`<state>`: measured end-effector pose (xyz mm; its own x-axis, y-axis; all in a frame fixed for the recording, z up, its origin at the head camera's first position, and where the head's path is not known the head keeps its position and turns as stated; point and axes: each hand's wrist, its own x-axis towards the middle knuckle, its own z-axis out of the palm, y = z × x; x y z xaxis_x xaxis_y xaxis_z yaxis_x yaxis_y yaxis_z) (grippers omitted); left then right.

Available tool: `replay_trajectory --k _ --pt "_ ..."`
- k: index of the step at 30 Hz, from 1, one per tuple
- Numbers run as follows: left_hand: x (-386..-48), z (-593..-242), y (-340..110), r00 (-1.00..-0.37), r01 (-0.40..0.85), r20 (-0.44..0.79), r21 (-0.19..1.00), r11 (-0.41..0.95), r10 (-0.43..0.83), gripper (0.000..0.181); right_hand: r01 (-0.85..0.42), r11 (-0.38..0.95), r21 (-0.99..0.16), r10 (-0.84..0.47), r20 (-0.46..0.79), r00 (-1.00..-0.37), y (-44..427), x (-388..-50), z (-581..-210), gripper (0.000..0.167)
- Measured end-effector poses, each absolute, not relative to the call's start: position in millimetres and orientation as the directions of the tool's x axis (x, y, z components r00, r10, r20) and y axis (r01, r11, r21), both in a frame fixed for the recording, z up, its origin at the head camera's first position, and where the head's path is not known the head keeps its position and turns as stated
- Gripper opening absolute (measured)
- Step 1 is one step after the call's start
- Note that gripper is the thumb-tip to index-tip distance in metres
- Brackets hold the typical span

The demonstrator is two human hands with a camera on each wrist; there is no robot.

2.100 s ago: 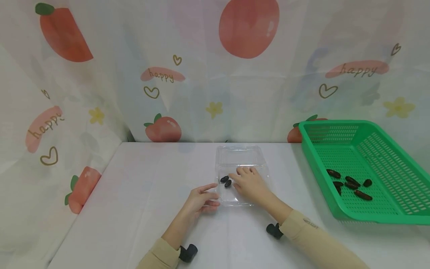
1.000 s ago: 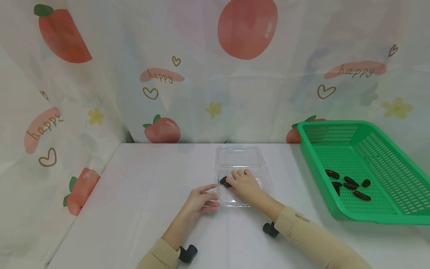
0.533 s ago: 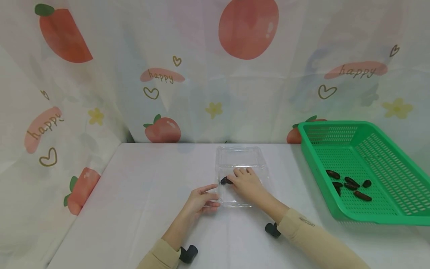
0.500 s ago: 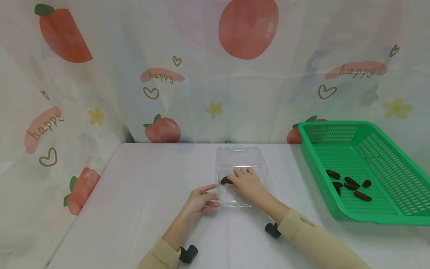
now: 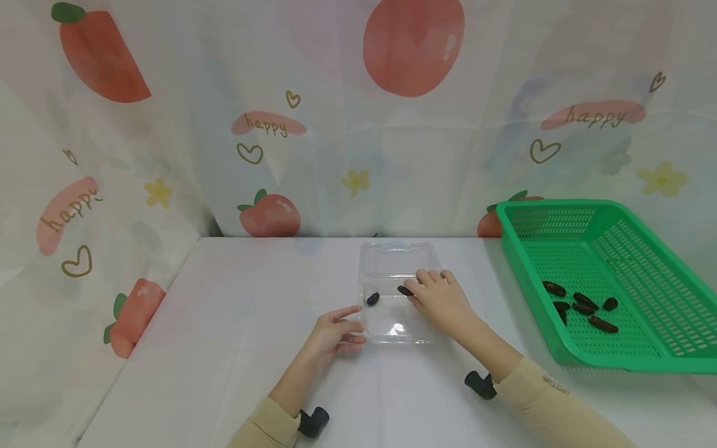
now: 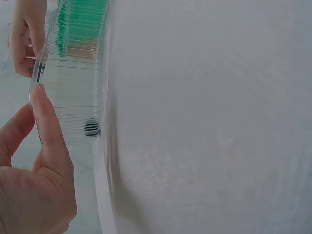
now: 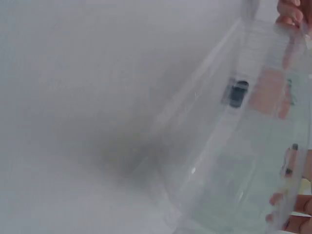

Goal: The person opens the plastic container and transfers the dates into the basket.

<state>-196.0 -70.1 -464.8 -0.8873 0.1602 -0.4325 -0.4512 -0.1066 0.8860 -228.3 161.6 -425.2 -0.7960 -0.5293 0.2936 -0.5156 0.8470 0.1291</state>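
A clear plastic box (image 5: pixel 381 326) lies with its lid folded back on the table. One dark, oval, date-like fruit (image 5: pixel 373 299) rests inside at its left side; it also shows through the ribbed wall in the left wrist view (image 6: pixel 91 127). My right hand (image 5: pixel 445 305) pinches a second date-like fruit (image 5: pixel 404 290) between thumb and finger over the box, partly covering it. At the box's left edge is my left hand (image 5: pixel 335 336). In the left wrist view its thumb and forefinger meet at the rim.
A green perforated basket (image 5: pixel 644 339) stands at the right, holding several dark fruits (image 5: pixel 585 305). White cloth covers the table (image 5: pixel 246 348). A printed curtain (image 5: pixel 336 137) hangs behind and along the left.
The two fruits lay side by side at the box's left. My right hand took one and carried it right and slightly away from me. The left hand stayed in place.
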Motion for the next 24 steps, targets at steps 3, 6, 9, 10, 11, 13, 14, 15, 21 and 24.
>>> replay_trajectory --k 3,6,9,10,11,13,14,15,21,24 --pt "-195 -464 -71 -0.889 -0.447 -0.428 0.888 -0.104 0.164 0.049 -0.489 0.863 0.123 -0.503 0.293 -0.813 173 -227 -419 0.023" --pt "-195 -464 -71 -0.889 -0.446 -0.427 0.889 -0.102 0.164 0.048 -0.473 0.872 0.128 -0.487 0.325 -0.811 187 -226 -414 0.023" --pt "-195 -465 -70 -0.887 -0.450 -0.432 0.887 -0.101 0.160 0.048 -0.457 0.882 0.113 -0.465 0.358 -0.809 202 -225 -408 0.023" --pt "-195 -465 -70 -0.887 -0.450 -0.433 0.887 -0.099 0.159 0.048 -0.447 0.888 0.109 -0.454 0.368 -0.811 207 -225 -406 0.024" --pt "-195 -465 -70 -0.886 -0.453 -0.436 0.886 -0.099 0.157 0.048 -0.437 0.892 0.111 -0.444 0.382 -0.810 213 -225 -405 0.024" --pt "-195 -465 -70 -0.886 -0.454 -0.437 0.885 -0.099 0.154 0.048 -0.417 0.902 0.113 -0.424 0.417 -0.804 226 -224 -401 0.025" --pt "-195 -465 -70 -0.885 -0.456 -0.440 0.884 -0.098 0.153 0.048 -0.406 0.906 0.118 -0.415 0.436 -0.798 232 -224 -400 0.025" --pt "-195 -464 -70 -0.885 -0.457 -0.441 0.884 -0.098 0.151 0.048 -0.396 0.910 0.122 -0.406 0.453 -0.793 238 -224 -399 0.026" --pt "-195 -463 -70 -0.885 -0.457 -0.440 0.884 -0.099 0.152 0.049 -0.353 0.932 0.080 -0.346 0.480 -0.806 272 -220 -389 0.030" --pt "-195 -463 -70 -0.885 -0.457 -0.441 0.884 -0.096 0.151 0.049 -0.319 0.947 0.042 -0.302 0.459 -0.836 288 -218 -384 0.030"
